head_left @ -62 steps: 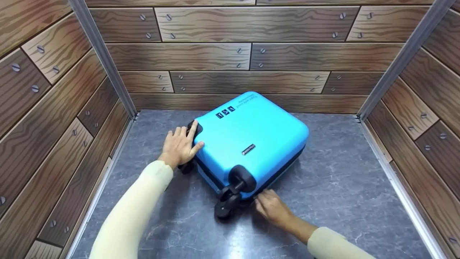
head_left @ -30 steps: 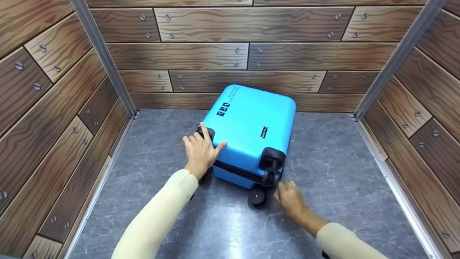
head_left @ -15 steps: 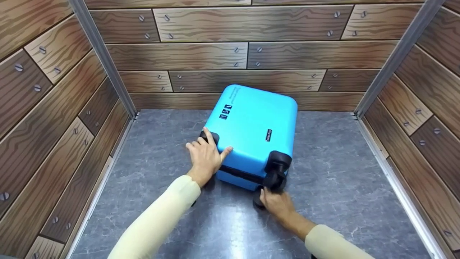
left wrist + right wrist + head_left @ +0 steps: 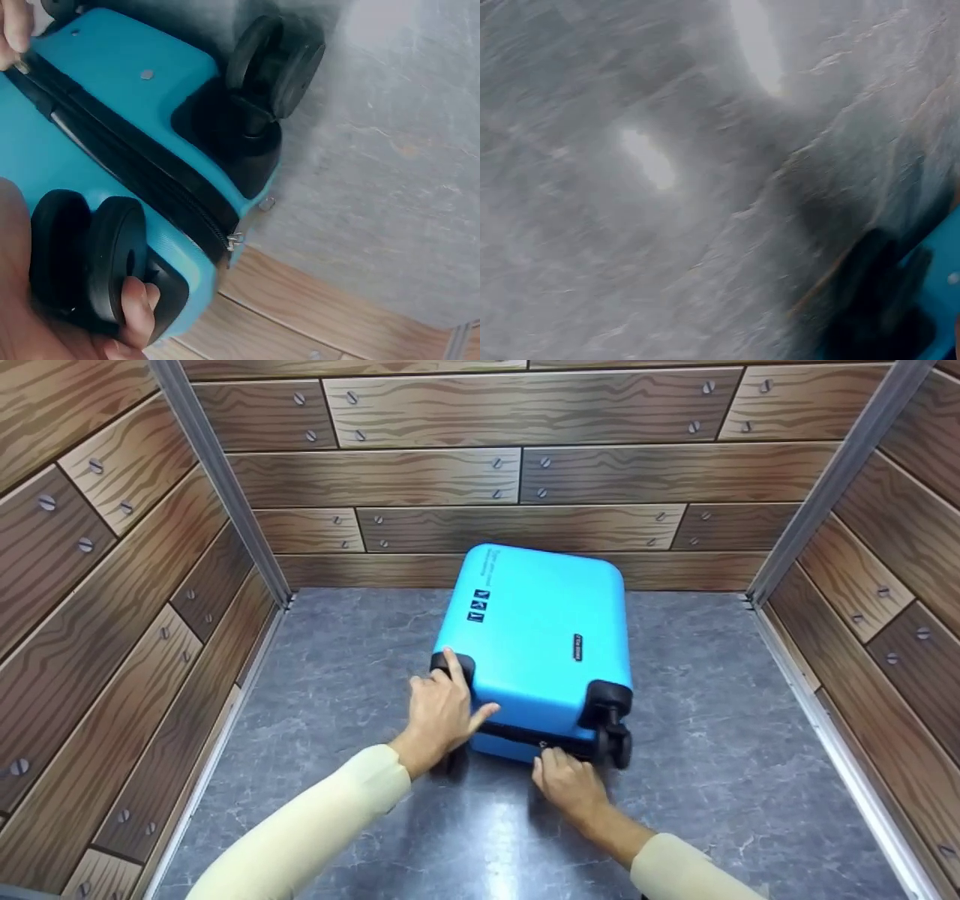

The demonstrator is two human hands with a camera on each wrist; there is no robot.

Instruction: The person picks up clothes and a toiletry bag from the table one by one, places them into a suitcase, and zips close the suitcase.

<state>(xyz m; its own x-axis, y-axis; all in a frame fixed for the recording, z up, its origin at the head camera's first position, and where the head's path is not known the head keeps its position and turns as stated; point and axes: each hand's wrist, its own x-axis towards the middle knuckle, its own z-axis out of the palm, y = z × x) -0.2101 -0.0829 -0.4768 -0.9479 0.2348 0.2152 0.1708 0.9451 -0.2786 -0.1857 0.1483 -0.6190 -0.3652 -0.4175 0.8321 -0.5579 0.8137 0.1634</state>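
Observation:
A bright blue hard-shell suitcase (image 4: pixel 547 615) lies flat, its wheeled end facing me. My left hand (image 4: pixel 439 709) holds its near left corner, index finger along the black corner guard (image 4: pixel 459 666). In the left wrist view, that hand's fingers curl round a black caster wheel (image 4: pixel 124 247). My right hand (image 4: pixel 574 784) is at the dark zipper (image 4: pixel 517 733) across the wheeled end, fingers curled. The left wrist view shows its fingertips pinching a small metal zipper pull (image 4: pixel 22 67). The right wrist view shows mainly floor, with a shadowed wheel (image 4: pixel 885 285) at lower right.
Another caster (image 4: pixel 615 742) juts out at the near right corner, beside my right hand. Grey marbled floor (image 4: pixel 705 735) surrounds the suitcase. Wood-patterned walls (image 4: pixel 420 480) with metal corner strips enclose the left, back and right sides.
The suitcase has turned anticlockwise, bringing its wheeled end toward me. My right hand has passed round the near right wheel onto that end's zipper. My left hand moved right with its corner.

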